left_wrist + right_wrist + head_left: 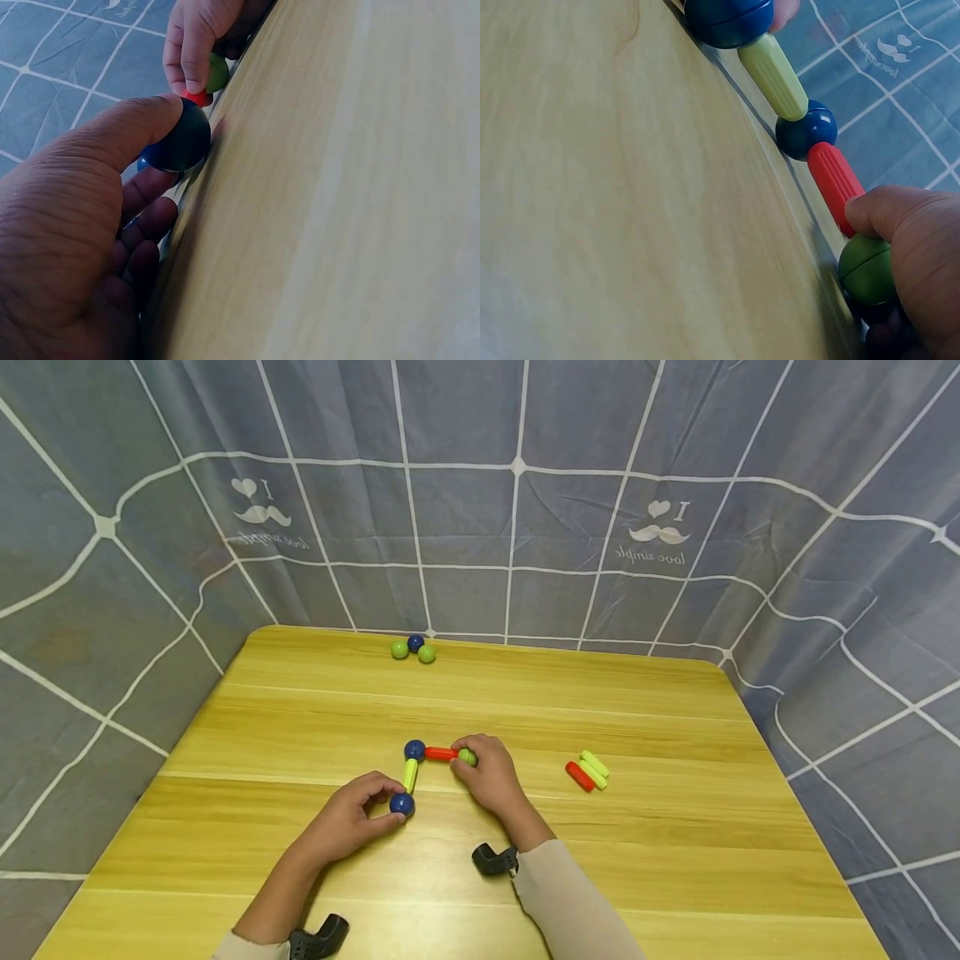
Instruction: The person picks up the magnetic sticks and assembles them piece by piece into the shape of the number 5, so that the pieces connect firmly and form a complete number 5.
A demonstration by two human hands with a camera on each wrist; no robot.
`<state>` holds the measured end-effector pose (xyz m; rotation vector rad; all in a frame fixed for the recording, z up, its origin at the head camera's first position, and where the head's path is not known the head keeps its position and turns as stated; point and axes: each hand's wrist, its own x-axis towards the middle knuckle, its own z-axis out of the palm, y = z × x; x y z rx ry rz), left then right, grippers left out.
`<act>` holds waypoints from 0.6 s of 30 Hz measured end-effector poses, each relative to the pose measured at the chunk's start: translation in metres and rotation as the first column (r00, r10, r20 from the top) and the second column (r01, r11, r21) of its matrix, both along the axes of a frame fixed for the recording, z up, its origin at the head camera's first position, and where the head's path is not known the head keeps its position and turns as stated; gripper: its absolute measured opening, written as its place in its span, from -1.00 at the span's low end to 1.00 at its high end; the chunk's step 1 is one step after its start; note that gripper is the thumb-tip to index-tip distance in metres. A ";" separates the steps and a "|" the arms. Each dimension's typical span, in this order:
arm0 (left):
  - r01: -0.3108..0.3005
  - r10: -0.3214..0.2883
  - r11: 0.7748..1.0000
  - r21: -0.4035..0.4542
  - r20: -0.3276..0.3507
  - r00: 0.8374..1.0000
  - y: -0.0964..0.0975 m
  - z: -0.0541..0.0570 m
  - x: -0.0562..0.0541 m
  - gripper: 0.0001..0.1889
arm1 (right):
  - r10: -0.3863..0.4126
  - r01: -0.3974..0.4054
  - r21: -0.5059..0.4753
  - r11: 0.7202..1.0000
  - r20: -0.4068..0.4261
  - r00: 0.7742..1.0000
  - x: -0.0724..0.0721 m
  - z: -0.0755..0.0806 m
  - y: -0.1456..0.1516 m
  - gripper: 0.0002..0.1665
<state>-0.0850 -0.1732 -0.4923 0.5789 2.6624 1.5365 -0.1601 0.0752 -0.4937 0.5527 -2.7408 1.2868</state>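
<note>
A chain of balls and rods lies on the table, bent at its middle blue ball (415, 750). One arm is a yellow-green rod (774, 77) ending in a second blue ball (402, 804). The other is a red rod (441, 753) ending in a green ball (867, 268). My left hand (352, 818) pinches the near blue ball between thumb and fingers. With thumb and fingers, my right hand (489, 774) grips the red rod where it meets the green ball. In the left wrist view the near blue ball hides most of the chain.
At the back of the table (300, 710) sit two green balls (400, 649) and a blue ball (416, 643), close together. To the right lie a red rod (580, 776) and two yellow-green rods (595, 765). A grey curtain (465, 527) with white lines surrounds the table.
</note>
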 end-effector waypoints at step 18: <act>-0.003 0.003 1.000 -0.001 0.023 1.000 0.000 0.001 0.000 -0.75 | -0.002 0.002 0.004 1.000 0.004 1.000 -0.001 0.000 0.000 -0.81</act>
